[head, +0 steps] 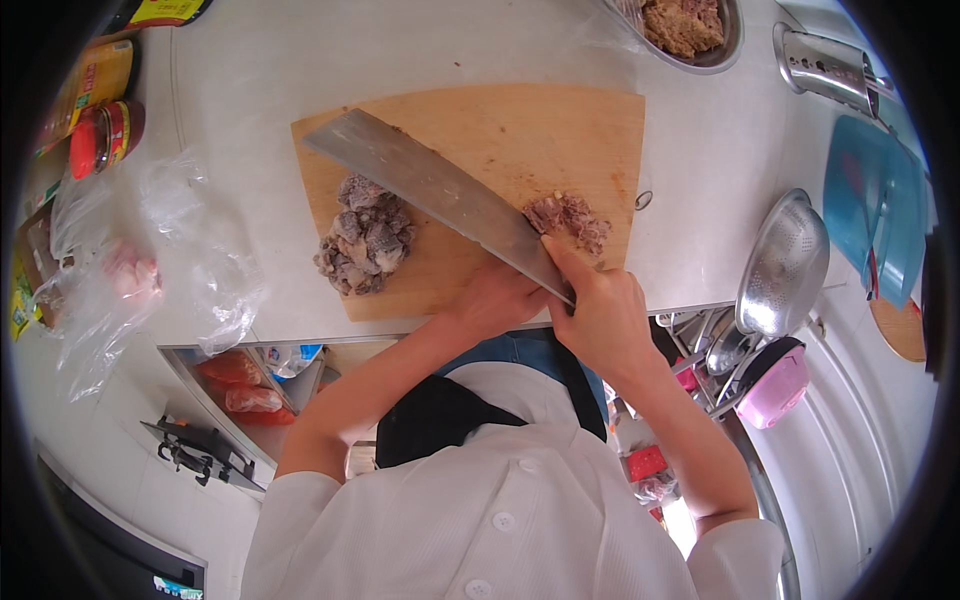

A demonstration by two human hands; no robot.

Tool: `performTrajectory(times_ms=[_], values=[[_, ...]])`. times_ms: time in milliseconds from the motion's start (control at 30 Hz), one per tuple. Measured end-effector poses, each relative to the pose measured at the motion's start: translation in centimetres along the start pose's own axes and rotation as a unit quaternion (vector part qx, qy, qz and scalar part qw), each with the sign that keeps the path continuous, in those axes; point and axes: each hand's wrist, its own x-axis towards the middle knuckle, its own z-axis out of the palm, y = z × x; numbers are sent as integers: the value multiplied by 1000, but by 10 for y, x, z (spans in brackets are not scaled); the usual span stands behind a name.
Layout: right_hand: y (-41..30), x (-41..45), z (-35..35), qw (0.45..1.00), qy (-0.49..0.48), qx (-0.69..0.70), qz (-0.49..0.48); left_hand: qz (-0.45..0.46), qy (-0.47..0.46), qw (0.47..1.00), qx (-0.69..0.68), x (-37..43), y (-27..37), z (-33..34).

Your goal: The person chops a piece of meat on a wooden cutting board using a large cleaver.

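My right hand (600, 300) grips a large, broad-bladed knife (442, 187) near its lower end. The blade slants up to the left across a wooden cutting board (480, 120). My left hand (499, 300) is at the board's near edge, below the blade and close to my right hand. Its fingertips are hidden, so whether it holds anything does not show. A heap of greyish meat chunks (367, 244) lies on the board's left part, its top beside the blade. Right of the blade is a smaller pile of chopped reddish meat (568, 217).
A metal bowl (731, 52) holds minced meat at the back right. A steel colander (780, 262) and a blue plastic container (862, 195) stand on the right. Clear plastic bags (202, 247) and a red-lidded jar (105, 139) are on the left. An open drawer (240, 405) sits below the counter.
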Motion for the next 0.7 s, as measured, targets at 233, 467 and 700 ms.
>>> performTrajectory(times_ms=[233,467,700], values=[[8,7,-29,997,-48,61,21,121,87,985,93,-10,-13,1],[18,-45,-52,990,-85,56,95,54,110,984,128,-7,-15,-11],[26,-69,-32,996,-59,51,35,28,113,988,104,-29,-26,-19]])
